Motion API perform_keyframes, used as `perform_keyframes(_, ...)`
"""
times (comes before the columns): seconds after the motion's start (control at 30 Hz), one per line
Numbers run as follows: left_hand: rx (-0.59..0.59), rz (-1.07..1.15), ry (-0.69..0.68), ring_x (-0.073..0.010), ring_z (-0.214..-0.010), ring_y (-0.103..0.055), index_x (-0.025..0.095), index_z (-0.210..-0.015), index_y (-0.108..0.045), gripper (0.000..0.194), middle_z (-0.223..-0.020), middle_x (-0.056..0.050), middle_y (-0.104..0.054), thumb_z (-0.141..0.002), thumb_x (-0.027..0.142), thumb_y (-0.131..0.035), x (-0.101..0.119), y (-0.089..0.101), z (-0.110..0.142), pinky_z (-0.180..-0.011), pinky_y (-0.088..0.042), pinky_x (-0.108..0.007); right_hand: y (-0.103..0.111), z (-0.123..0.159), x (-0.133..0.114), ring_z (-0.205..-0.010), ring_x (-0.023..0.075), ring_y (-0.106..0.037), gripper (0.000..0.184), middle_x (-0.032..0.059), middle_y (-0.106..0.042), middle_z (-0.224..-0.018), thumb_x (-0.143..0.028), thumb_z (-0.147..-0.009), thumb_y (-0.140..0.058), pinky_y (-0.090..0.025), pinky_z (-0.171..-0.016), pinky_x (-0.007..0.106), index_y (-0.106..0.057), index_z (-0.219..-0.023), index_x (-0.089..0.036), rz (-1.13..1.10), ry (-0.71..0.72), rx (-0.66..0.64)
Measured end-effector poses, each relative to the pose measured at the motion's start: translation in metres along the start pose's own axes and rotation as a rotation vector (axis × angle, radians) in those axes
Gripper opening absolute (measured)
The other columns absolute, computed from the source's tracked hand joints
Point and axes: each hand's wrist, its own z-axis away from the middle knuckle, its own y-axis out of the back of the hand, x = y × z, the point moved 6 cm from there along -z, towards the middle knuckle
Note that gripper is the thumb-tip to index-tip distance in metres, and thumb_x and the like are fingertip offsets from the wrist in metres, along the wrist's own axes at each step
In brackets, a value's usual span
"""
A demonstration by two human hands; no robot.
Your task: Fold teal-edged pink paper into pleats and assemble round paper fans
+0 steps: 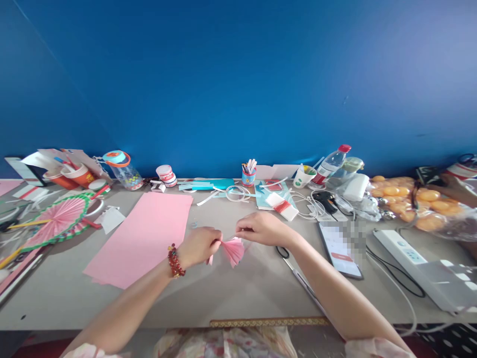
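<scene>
Pleated pink paper (233,251) pinched between fingertips of both hands, left (201,247), right (262,229), fingers nearly closed.

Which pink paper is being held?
The small pleated piece, pinched by the left hand. The large sheets lie flat, unpleated, and the green-edged fan lies farther left.

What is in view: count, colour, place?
Pleated paper: one, pink, between hands
Paper sheets: several, pink, left
Fans: unclear count, pink, left
Cups: two, red, back left
Tumbler: one, clear, back left
Stick cup: one, blue, back centre
Bottle: one, clear, back right
Phone: one, black, right
Long tool: one, silver, right
Power strip: one, white, right
Round items: many, orange, back right
Clutter: uncounted, back
Table: one, grey, beneath
Wall: one, blue, behind
Left hand, right hand: two, bare, centre
</scene>
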Motion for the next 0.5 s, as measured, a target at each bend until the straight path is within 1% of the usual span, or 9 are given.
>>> perform_keyframes(0.07, -0.004, -0.081, -0.025, -0.0165, -0.055, -0.056, 0.022, -0.057, -0.051, 0.025, -0.044, 0.003, -0.053, -0.079, 0.012, -0.046, -0.004, 0.004, 0.000, -0.063, -0.036, -0.025, 0.005, 0.006, 0.009, -0.067, 0.0115, -0.059, 0.016, -0.0029, -0.068, -0.074, -0.023, -0.087, -0.057, -0.034, -0.058, 0.021, -0.070, -0.078, -0.023, -0.015, -0.024, -0.050)
perform_keyframes(0.13, -0.032, -0.083, -0.023, -0.0170, -0.057, -0.056, 0.022, -0.056, -0.052, 0.025, -0.044, 0.002, -0.054, -0.078, 0.013, -0.048, -0.010, 0.007, 0.001, -0.062, -0.036, -0.025, 0.008, 0.010, 0.026, -0.066, 0.0120, -0.058, 0.018, -0.0026, -0.067, -0.072, -0.027, -0.089, -0.057, -0.036, -0.058, 0.021, -0.071, -0.078, -0.022, -0.081, -0.056, -0.089)
perform_keyframes(0.2, -0.145, 0.039, 0.002, -0.0146, -0.050, -0.055, 0.021, -0.061, -0.058, 0.022, -0.051, 0.002, -0.061, -0.080, 0.017, -0.049, -0.017, 0.005, 0.002, -0.056, -0.037, -0.023, 0.008, 0.011, 0.044, -0.064, 0.0125, -0.058, 0.021, -0.0019, -0.067, -0.072, -0.032, -0.090, -0.055, -0.038, -0.058, 0.021, -0.072, -0.082, -0.021, -0.134, -0.099, -0.101)
perform_keyframes(0.27, -0.307, 0.252, 0.024, -0.0112, -0.043, -0.052, 0.020, -0.071, -0.065, 0.016, -0.063, 0.001, -0.069, -0.081, 0.023, -0.053, -0.019, -0.002, 0.004, -0.049, -0.036, -0.022, 0.009, 0.009, 0.062, -0.070, 0.0152, -0.061, 0.023, 0.0011, -0.070, -0.078, -0.031, -0.091, -0.053, -0.043, -0.064, 0.024, -0.072, -0.089, -0.019, -0.060, -0.179, 0.024)
perform_keyframes(0.3, -0.362, 0.358, 0.028, -0.0101, -0.042, -0.051, 0.019, -0.076, -0.068, 0.015, -0.068, 0.000, -0.072, -0.082, 0.026, -0.055, -0.018, -0.004, 0.005, -0.047, -0.035, -0.022, 0.009, 0.008, 0.068, -0.080, 0.0181, -0.063, 0.022, 0.0043, -0.072, -0.087, -0.026, -0.091, -0.052, -0.046, -0.074, 0.028, -0.072, -0.095, -0.018, 0.020, -0.221, 0.118)
perform_keyframes(0.37, -0.362, 0.515, 0.025, -0.0099, -0.046, -0.054, 0.017, -0.080, -0.069, 0.018, -0.074, -0.004, -0.074, -0.082, 0.032, -0.060, -0.015, -0.004, 0.003, -0.048, -0.036, -0.021, 0.003, 0.007, 0.067, -0.109, 0.0253, -0.059, 0.029, 0.0115, -0.069, -0.115, -0.018, -0.089, -0.052, -0.042, -0.096, 0.041, -0.069, -0.112, -0.017, 0.123, -0.223, 0.248)
perform_keyframes(0.4, -0.332, 0.579, 0.025, -0.0108, -0.050, -0.056, 0.015, -0.081, -0.069, 0.021, -0.075, -0.005, -0.074, -0.082, 0.035, -0.063, -0.014, -0.003, 0.002, -0.049, -0.037, -0.021, -0.005, 0.006, 0.063, -0.120, 0.0267, -0.053, 0.035, 0.0129, -0.064, -0.126, -0.017, -0.088, -0.052, -0.037, -0.104, 0.045, -0.065, -0.120, -0.017, 0.097, -0.187, 0.263)
perform_keyframes(0.43, -0.301, 0.649, 0.030, -0.0122, -0.054, -0.060, 0.015, -0.082, -0.069, 0.024, -0.075, -0.007, -0.074, -0.082, 0.038, -0.064, -0.012, -0.003, 0.001, -0.051, -0.039, -0.021, -0.016, 0.005, 0.056, -0.126, 0.0261, -0.049, 0.038, 0.0127, -0.061, -0.132, -0.017, -0.089, -0.051, -0.034, -0.108, 0.046, -0.062, -0.126, -0.018, 0.019, -0.129, 0.235)
perform_keyframes(0.5, -0.251, 0.816, 0.063, -0.0157, -0.064, -0.066, 0.014, -0.084, -0.067, 0.027, -0.076, -0.008, -0.073, -0.081, 0.041, -0.068, -0.010, -0.003, 0.000, -0.057, -0.044, -0.022, -0.040, 0.005, 0.042, -0.128, 0.0231, -0.049, 0.044, 0.0105, -0.057, -0.137, -0.020, -0.090, -0.052, -0.036, -0.108, 0.043, -0.056, -0.133, -0.021, -0.263, -0.018, 0.125)
